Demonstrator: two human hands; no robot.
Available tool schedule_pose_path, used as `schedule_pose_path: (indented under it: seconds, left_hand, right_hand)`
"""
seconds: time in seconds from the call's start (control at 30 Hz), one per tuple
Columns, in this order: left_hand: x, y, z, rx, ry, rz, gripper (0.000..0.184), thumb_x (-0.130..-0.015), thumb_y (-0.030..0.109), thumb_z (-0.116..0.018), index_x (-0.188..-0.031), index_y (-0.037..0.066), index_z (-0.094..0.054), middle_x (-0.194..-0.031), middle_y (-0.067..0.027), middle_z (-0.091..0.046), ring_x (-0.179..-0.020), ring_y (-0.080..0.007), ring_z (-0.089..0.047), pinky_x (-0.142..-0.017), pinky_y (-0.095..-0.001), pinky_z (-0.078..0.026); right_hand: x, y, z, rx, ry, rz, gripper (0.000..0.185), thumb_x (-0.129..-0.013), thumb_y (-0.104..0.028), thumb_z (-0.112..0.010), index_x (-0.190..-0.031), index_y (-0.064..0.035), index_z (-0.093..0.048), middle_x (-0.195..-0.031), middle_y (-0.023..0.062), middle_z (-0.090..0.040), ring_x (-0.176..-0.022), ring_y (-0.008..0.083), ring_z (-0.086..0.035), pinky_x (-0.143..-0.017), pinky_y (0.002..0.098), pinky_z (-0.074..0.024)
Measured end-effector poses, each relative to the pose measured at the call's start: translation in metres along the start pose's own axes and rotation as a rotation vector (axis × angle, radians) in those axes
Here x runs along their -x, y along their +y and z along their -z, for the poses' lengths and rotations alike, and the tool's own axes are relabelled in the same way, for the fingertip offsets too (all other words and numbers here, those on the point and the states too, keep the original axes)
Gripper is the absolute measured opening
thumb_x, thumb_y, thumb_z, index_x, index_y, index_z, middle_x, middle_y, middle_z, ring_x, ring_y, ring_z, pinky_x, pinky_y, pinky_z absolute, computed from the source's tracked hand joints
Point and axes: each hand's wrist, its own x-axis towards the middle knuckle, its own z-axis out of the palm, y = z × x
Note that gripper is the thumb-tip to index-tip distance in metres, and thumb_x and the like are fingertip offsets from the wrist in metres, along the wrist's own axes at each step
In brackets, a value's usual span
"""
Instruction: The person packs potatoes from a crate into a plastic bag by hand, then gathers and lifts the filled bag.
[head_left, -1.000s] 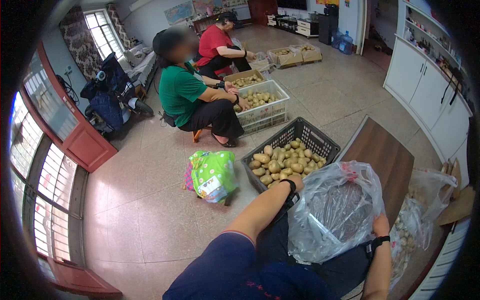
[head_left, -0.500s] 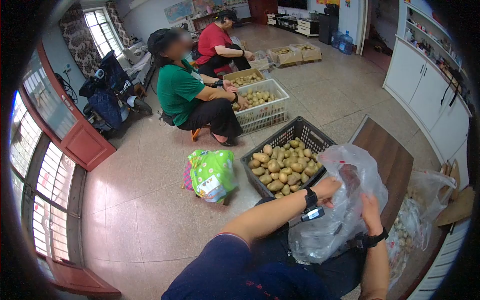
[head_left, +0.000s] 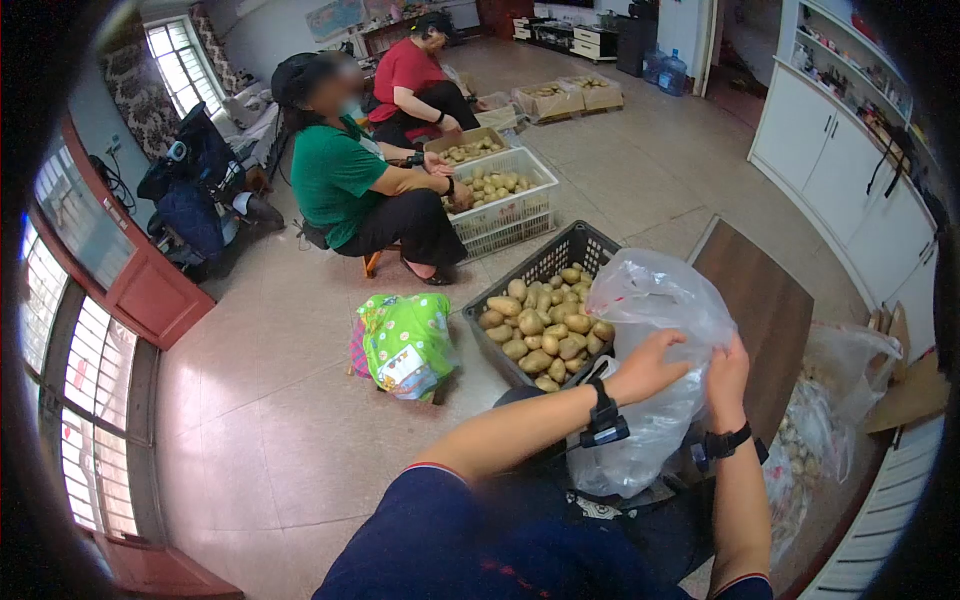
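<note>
A clear plastic bag [head_left: 640, 440] stands in front of me over my lap, its upper part puffed out and leaning over the potato crate. My left hand [head_left: 648, 368] lies against the near side of the bag, fingers stretched and apart. At the bag's right edge, my right hand [head_left: 727, 378] is closed on the plastic. Just beyond the bag is a black plastic crate [head_left: 490, 345] full of potatoes [head_left: 545, 320]; the bag hides its right part. What the bag holds, if anything, I cannot make out.
A dark wooden board [head_left: 765, 300] lies to the right, with filled plastic bags [head_left: 800, 450] beside it. A green-covered stool [head_left: 405, 340] stands left. Ahead, a person in green [head_left: 335, 180] and one in red [head_left: 410, 85] sit by potato boxes, including a white crate [head_left: 510, 225].
My left hand has gone from a closed grip on the bag to stretched fingers. The bag's top has puffed up higher. The view has shifted slightly.
</note>
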Motion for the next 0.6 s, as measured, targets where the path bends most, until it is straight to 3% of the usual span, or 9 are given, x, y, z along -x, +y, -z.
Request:
schedule_pose_path:
  seconds: [0.03,0.13,0.17,0.2,0.27,0.4,0.47,0.53,0.6]
  left_hand:
    - [0.007,-0.001,0.003,0.011,-0.086,0.142,0.064,-0.078,0.030,-0.072,-0.129,0.001,-0.047,-0.119,-0.0216,-0.055,-0.113,-0.0332,-0.054,-0.093,-0.0382,-0.046]
    - [0.026,0.023,0.022,-0.187,-0.086,0.121,0.077,-0.075,0.036,-0.075,-0.135,0.003,-0.041,-0.118,-0.0221,-0.053,-0.114,-0.0372,-0.053,-0.094,-0.0416,-0.045]
    - [0.030,0.027,0.029,-0.217,-0.181,0.177,0.086,-0.073,0.043,-0.075,-0.139,0.003,-0.035,-0.121,-0.0258,-0.052,-0.115,-0.0399,-0.052,-0.094,-0.0430,-0.045]
    - [0.030,0.030,0.034,-0.216,-0.178,0.180,0.086,-0.073,0.043,-0.075,-0.139,0.003,-0.035,-0.121,-0.0258,-0.052,-0.115,-0.0399,-0.052,-0.094,-0.0430,-0.045]
    - [0.031,0.032,0.041,-0.188,-0.452,0.468,0.089,-0.077,0.051,-0.070,-0.140,0.001,-0.033,-0.128,-0.0292,-0.049,-0.117,-0.0399,-0.052,-0.095,-0.0405,-0.045]
    - [0.039,-0.014,0.030,-0.135,-0.404,0.500,0.087,-0.084,0.058,-0.061,-0.140,-0.002,-0.034,-0.129,-0.0284,-0.050,-0.117,-0.0345,-0.054,-0.093,-0.0395,-0.047]
    - [0.033,-0.027,0.032,0.334,-0.576,0.813,0.078,-0.091,0.056,-0.053,-0.141,-0.001,-0.035,-0.127,-0.0217,-0.055,-0.114,-0.0272,-0.056,-0.091,-0.0396,-0.049]
    - [0.043,-0.051,0.013,0.609,-0.533,0.787,0.063,-0.097,0.048,-0.046,-0.136,-0.001,-0.042,-0.122,-0.0151,-0.059,-0.108,-0.0231,-0.059,-0.088,-0.0415,-0.051]
    - [0.038,-0.056,0.014,1.045,-0.375,0.918,0.052,-0.100,0.042,-0.041,-0.131,0.001,-0.046,-0.119,-0.0120,-0.060,-0.105,-0.0236,-0.061,-0.091,-0.0417,-0.050]
  right_hand:
    - [-0.003,-0.006,0.002,0.000,0.001,-0.001,0.037,-0.082,0.003,-0.045,-0.116,0.0011,-0.060,-0.105,0.0210,-0.066,-0.098,0.0332,-0.064,-0.087,0.0386,-0.0479]
    - [-0.016,-0.026,0.005,-0.089,0.063,-0.001,0.046,-0.078,0.007,-0.042,-0.120,-0.0001,-0.060,-0.104,0.0171,-0.067,-0.099,0.0278,-0.064,-0.090,0.0352,-0.0464]
    - [-0.018,-0.030,0.003,-0.160,0.098,-0.034,0.048,-0.076,0.008,-0.040,-0.119,0.0001,-0.061,-0.105,0.0158,-0.067,-0.099,0.0266,-0.064,-0.091,0.0345,-0.0462]
    - [-0.021,-0.032,0.001,-0.233,0.132,-0.065,0.050,-0.074,0.010,-0.039,-0.118,0.0003,-0.062,-0.105,0.0145,-0.067,-0.099,0.0254,-0.063,-0.091,0.0339,-0.0459]
    - [-0.027,-0.029,-0.003,-0.215,0.156,-0.066,0.050,-0.076,0.011,-0.037,-0.119,0.0008,-0.061,-0.107,0.0133,-0.066,-0.100,0.0225,-0.062,-0.092,0.0324,-0.0453]
    - [-0.038,-0.029,-0.023,-0.187,0.258,0.090,0.054,-0.073,0.015,-0.035,-0.116,-0.0002,-0.063,-0.113,0.0119,-0.064,-0.105,0.0223,-0.060,-0.096,0.0328,-0.0433]
    - [-0.041,-0.043,-0.029,-0.156,0.246,0.211,0.053,-0.068,0.017,-0.036,-0.110,-0.0005,-0.064,-0.116,0.0125,-0.062,-0.111,0.0249,-0.057,-0.099,0.0349,-0.0411]
    - [-0.032,-0.054,-0.030,-0.102,0.226,0.313,0.052,-0.064,0.018,-0.038,-0.105,-0.0007,-0.065,-0.119,0.0131,-0.060,-0.116,0.0276,-0.054,-0.103,0.0371,-0.0390]
    - [-0.029,-0.064,-0.038,-0.007,0.151,0.382,0.049,-0.064,0.019,-0.038,-0.100,-0.0001,-0.064,-0.119,0.0129,-0.059,-0.115,0.0289,-0.054,-0.102,0.0376,-0.0403]
